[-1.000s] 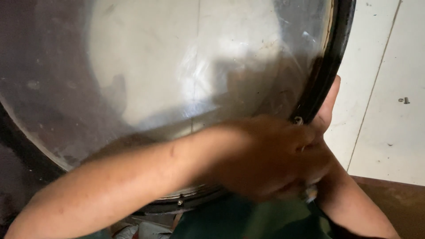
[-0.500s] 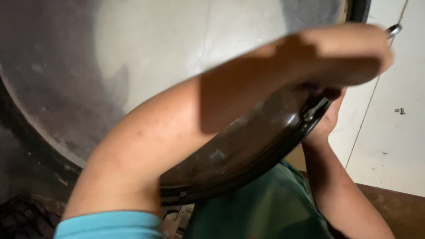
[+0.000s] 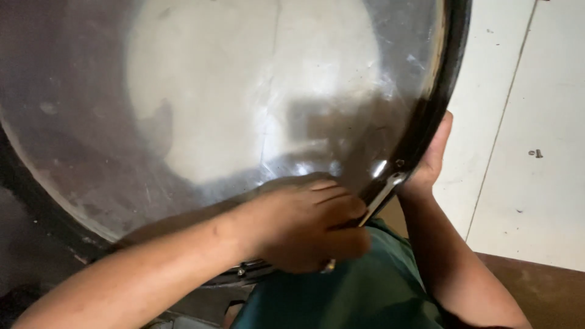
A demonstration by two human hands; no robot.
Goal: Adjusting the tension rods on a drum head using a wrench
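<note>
Bare forearms, no sleeves showing; dark green garment (image 3: pixel 359 292) covers the lap.

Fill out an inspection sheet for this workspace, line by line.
Surface: white tiled floor; brown strip at lower right.
Job's things: large round metal dish with dark rim, scuffed and reflective; small metal bracket on the rim.
Clutter: nothing seen.
Hands: left hand closed on the rim beside the bracket; right hand gripping the rim from behind.
Cables: nothing seen.
Surroundings: green cloth below the dish; dim light at left.
</note>
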